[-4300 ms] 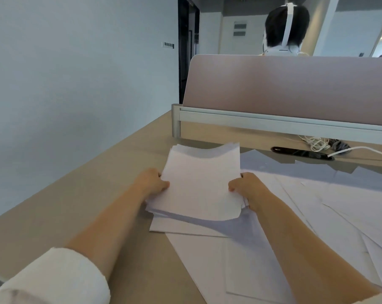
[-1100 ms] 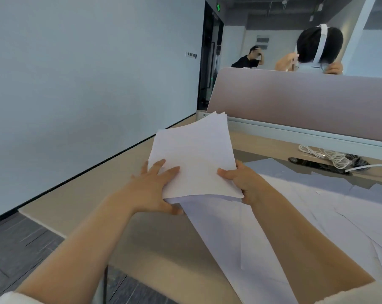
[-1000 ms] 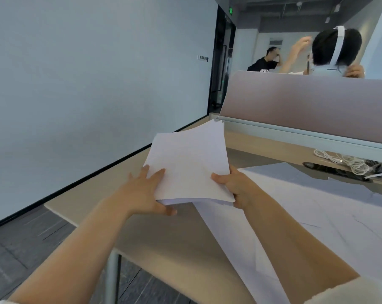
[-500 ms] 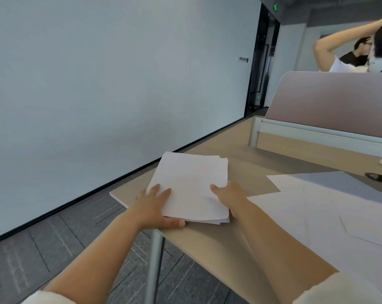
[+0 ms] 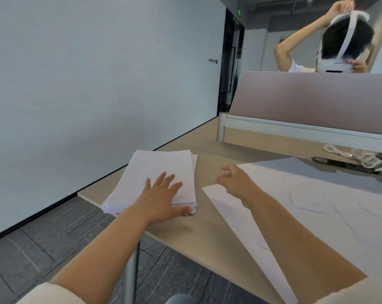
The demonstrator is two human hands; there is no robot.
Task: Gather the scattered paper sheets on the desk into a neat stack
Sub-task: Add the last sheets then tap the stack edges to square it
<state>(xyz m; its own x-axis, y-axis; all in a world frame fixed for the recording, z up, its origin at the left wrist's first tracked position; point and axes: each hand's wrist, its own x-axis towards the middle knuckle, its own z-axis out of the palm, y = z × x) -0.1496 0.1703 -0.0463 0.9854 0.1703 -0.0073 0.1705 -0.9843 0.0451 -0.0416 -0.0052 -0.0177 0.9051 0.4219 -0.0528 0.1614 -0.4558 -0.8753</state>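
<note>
Where both hands flanked the pile half a second ago, only one remains on it. The stack (image 5: 161, 178) lies flat at the near left corner of the desk (image 5: 207, 233), its front edge close to the desk's rim. The left hand (image 5: 163, 198) has slid on top, palm down, fingers spread and straight, thumb along the near edge. The right hand (image 5: 234, 181) has let go and swung right. It holds nothing, fingers loosely spread and somewhat blurred, over the nearest corner of the loose sheets (image 5: 317, 205).

Reading: first batch parked and pinned — next batch is being fetched. Many sheets remain overlapped across the right of the desk, so the task is partway. The stack's right edge is slightly fanned and will likely need squaring.
</note>
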